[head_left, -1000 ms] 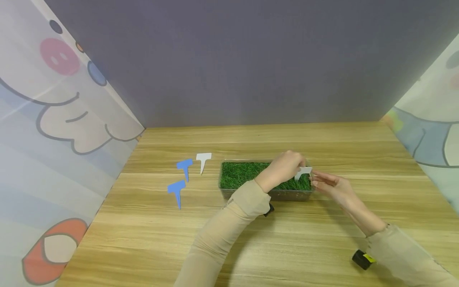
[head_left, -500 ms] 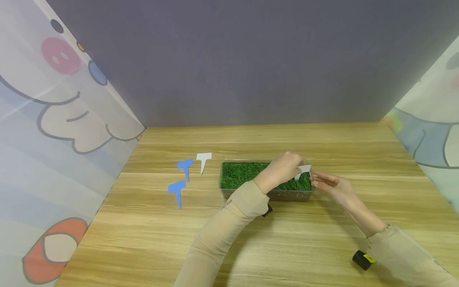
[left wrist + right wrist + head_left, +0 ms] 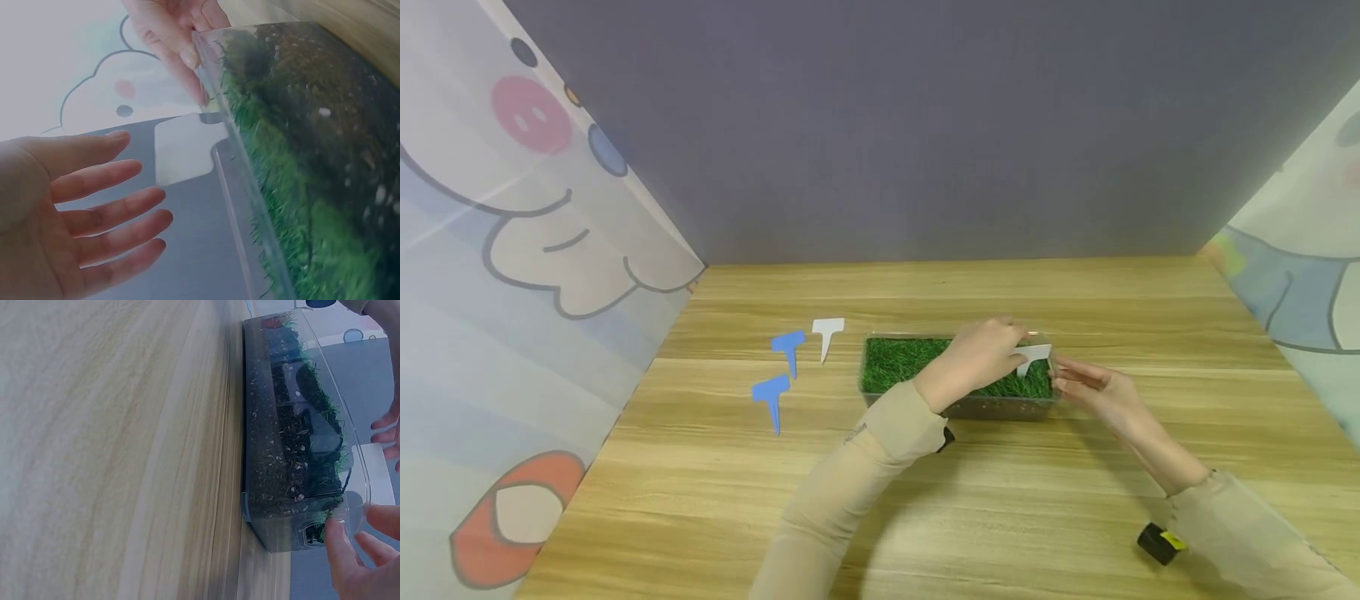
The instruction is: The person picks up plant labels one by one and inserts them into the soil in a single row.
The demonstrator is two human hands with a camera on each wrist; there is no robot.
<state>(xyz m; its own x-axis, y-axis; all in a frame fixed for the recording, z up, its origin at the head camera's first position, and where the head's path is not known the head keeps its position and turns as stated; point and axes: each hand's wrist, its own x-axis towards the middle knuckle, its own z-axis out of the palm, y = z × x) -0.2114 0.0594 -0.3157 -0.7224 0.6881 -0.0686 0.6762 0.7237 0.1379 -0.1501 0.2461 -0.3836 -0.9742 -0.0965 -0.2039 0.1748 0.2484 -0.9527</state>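
A clear rectangular planter box (image 3: 1000, 408) with dark soil and green grass (image 3: 898, 362) stands on the table. Upright in the grass near its right end is a white T-shaped plant label (image 3: 184, 150). My left hand (image 3: 973, 354) hovers over the box; the left wrist view shows its fingers (image 3: 119, 212) spread, with the fingertips just short of the label's head. At the right end, my right hand (image 3: 1105, 396) pinches the planter's rim and end wall between thumb and fingers, as the right wrist view (image 3: 369, 550) also shows.
Left of the planter, two blue plant labels (image 3: 771, 389) and another white label (image 3: 828, 327) lie on the wooden table (image 3: 760, 500). A grey panel (image 3: 925, 133) rises behind, and cartoon-print walls (image 3: 535, 292) flank both sides. A black object with a yellow mark (image 3: 1159, 543) is by the right sleeve.
My left hand has let go of the white plant label and drawn back slightly to the left. The label stays standing in the grass. My right hand has kept its place.
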